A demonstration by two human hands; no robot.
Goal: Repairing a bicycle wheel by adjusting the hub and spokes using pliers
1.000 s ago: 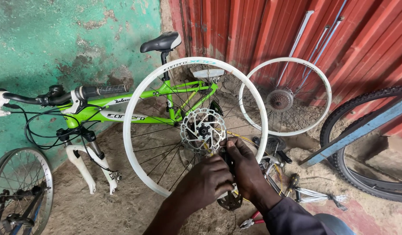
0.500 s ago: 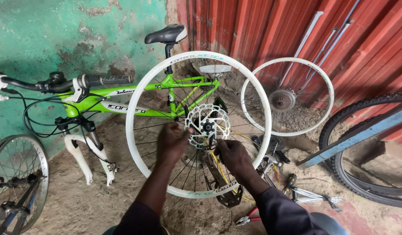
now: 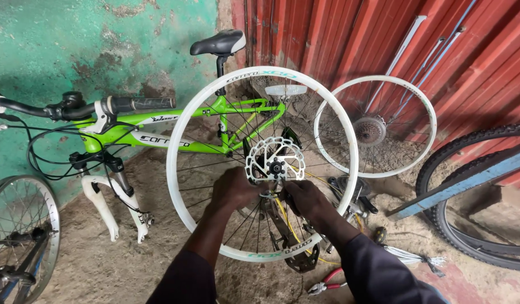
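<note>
A white-rimmed bicycle wheel (image 3: 187, 121) with black spokes and a silver brake disc (image 3: 275, 158) at its hub stands upright in front of me. My left hand (image 3: 233, 189) grips the spokes just left of and below the disc. My right hand (image 3: 306, 199) is closed around the hub area just right of and below the disc. A green bicycle frame (image 3: 158, 137) with a black saddle (image 3: 218, 43) and white fork (image 3: 103, 206) lies behind the wheel, its rear stays reaching to the hub.
A second white rim with a cog cluster (image 3: 378, 127) leans on the red corrugated wall. A black tyre (image 3: 468, 194) and blue bar (image 3: 457, 183) sit right. Red-handled pliers (image 3: 327, 281) lie on the dirt. A small wheel (image 3: 18, 236) stands at far left.
My left hand has gone from the lower rim by my right hand up to the spokes beside the disc. The view has shifted closer, and the wheel sits more centred.
</note>
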